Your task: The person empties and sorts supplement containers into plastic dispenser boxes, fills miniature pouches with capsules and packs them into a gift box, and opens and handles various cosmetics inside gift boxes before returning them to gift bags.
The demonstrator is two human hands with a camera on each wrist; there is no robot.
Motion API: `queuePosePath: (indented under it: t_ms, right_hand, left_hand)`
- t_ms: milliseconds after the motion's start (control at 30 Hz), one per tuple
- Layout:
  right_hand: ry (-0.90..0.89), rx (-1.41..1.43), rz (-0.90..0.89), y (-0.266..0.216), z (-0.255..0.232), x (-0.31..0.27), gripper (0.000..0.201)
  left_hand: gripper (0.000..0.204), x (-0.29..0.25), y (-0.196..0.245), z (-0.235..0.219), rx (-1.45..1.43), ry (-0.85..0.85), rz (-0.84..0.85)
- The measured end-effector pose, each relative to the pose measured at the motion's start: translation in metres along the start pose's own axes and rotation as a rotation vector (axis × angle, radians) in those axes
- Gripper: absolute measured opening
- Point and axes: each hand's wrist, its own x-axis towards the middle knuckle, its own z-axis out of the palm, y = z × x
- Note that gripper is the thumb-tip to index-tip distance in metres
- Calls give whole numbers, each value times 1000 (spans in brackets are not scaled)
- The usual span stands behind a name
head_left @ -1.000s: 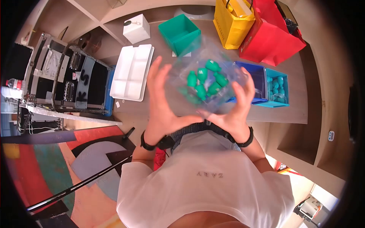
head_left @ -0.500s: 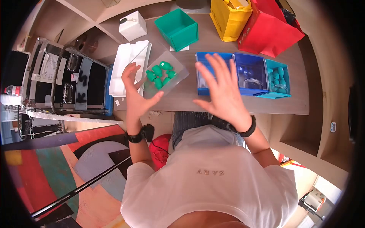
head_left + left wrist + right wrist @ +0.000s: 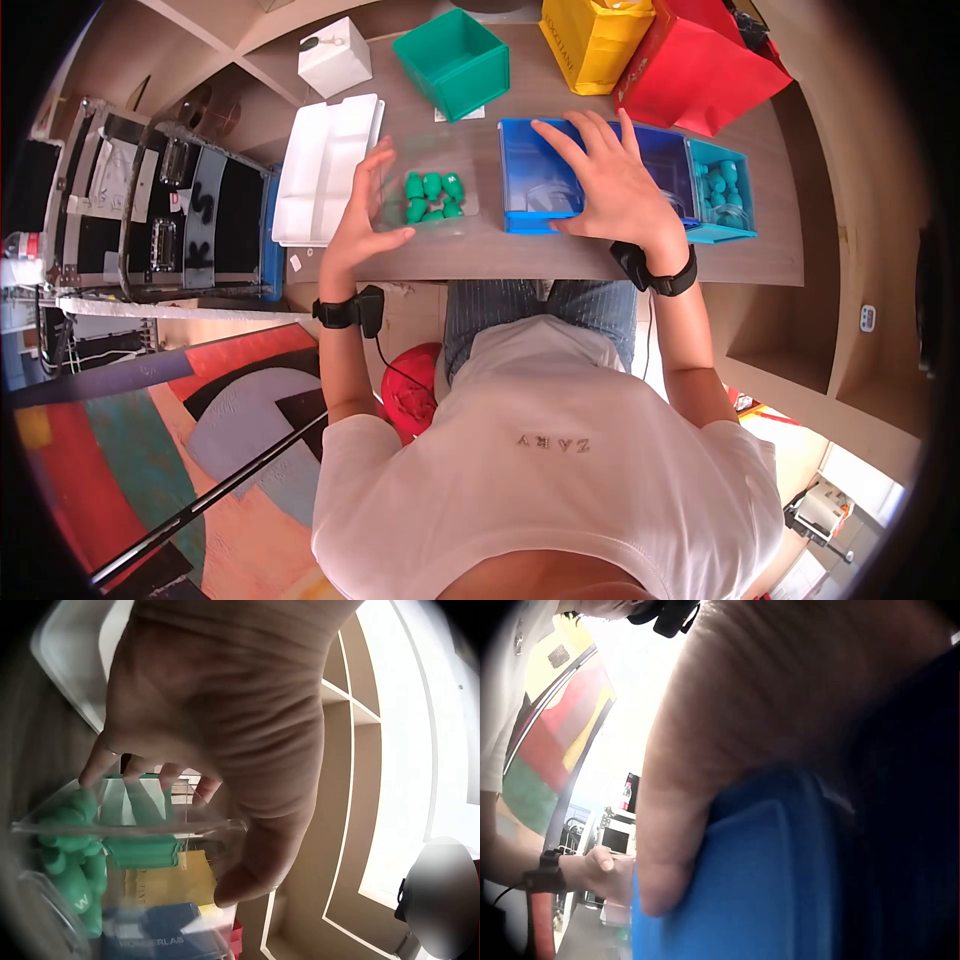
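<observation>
My left hand (image 3: pixel 360 225) grips a clear plastic box (image 3: pixel 150 826) at its left side, thumb along the front and fingers toward the back. Several small green bottles (image 3: pixel 432 185), one marked W, lie inside it. Over the blue bin (image 3: pixel 530 222), my right hand (image 3: pixel 625 190) spreads its fingers toward the far rim. Its thumb is at the front wall, seen close and blurred in the right wrist view. Beside that bin stand a dark blue bin (image 3: pixel 668 160), partly hidden by the hand, and a teal bin (image 3: pixel 722 235) containing several teal bottles (image 3: pixel 722 185).
Left of the clear box is a white divided tray (image 3: pixel 325 180). Toward the back stand a white box (image 3: pixel 340 65), a green bin (image 3: pixel 460 75), a yellow paper bag (image 3: pixel 590 50) and a red paper bag (image 3: pixel 695 75). A metal-framed case (image 3: pixel 180 200) is past the table's left end.
The clear box, first between both hands, has moved left and down to the table beside the white tray with my left hand. My right hand has left it and moved right over the blue bin.
</observation>
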Motion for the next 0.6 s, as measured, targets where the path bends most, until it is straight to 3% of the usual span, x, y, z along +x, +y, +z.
queuePosePath:
  t_ms: [100,167,200,267,300,367,433,567,600]
  right_hand:
    - [60,48,-12,-8,-3,-1,107]
    - [107,51,-28,-14,-14,-4,104]
    - [155,54,-40,-18,-21,-6,101]
    - [182,79,-49,-28,-42,-16,98]
    - [209,103,-58,-33,-52,-20,95]
    - [261,141,-88,-42,-64,-30,92]
    - [412,287,-192,-45,-69,-39,92]
    - [500,430,-285,-42,-63,-51,96]
    - [498,436,-285,-41,-60,-53,98]
  left_hand:
    - [101,-3,16,9,54,78,49]
    - [84,-11,41,22,318,303,171]
    - [84,-16,46,29,319,305,171]
    - [66,-29,55,45,195,589,177]
    - [66,-37,59,56,196,591,176]
    - [55,-48,66,78,-113,390,143]
    - [66,-38,68,102,-428,121,13]
    - [73,-25,64,135,-649,194,12]
    - [79,-28,49,132,-870,27,-87]
